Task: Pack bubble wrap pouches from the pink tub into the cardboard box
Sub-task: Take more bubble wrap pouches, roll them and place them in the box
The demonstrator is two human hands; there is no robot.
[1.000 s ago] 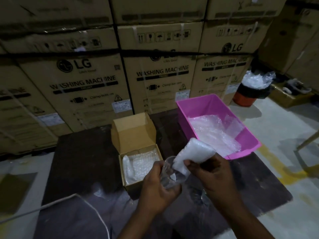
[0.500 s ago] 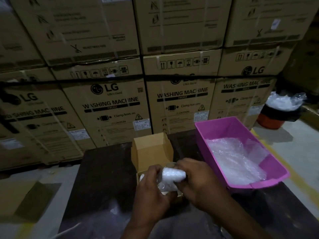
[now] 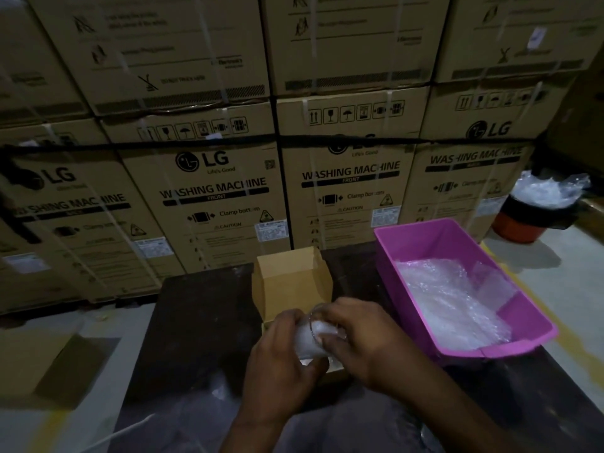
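- Left grip (image 3: 277, 358) curls round a clear glass (image 3: 310, 338); right grip (image 3: 356, 338) pinches a bubble wrap pouch (image 3: 323, 328) at the glass mouth.
- Both hover over the open cardboard box (image 3: 291, 282).
- Pink tub (image 3: 425, 243), more bubble wrap (image 3: 451, 299) inside, sits right on the dark desk (image 3: 196, 322).

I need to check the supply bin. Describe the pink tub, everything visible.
The pink tub is a rectangular, open-topped bin that looks like plastic, with a rolled rim and sloping walls. It sits upright on the dark table, to the right of the small cardboard box and apart from it. Clear bubble wrap pouches cover its floor in a loose, low layer. Neither of the hands touches it.
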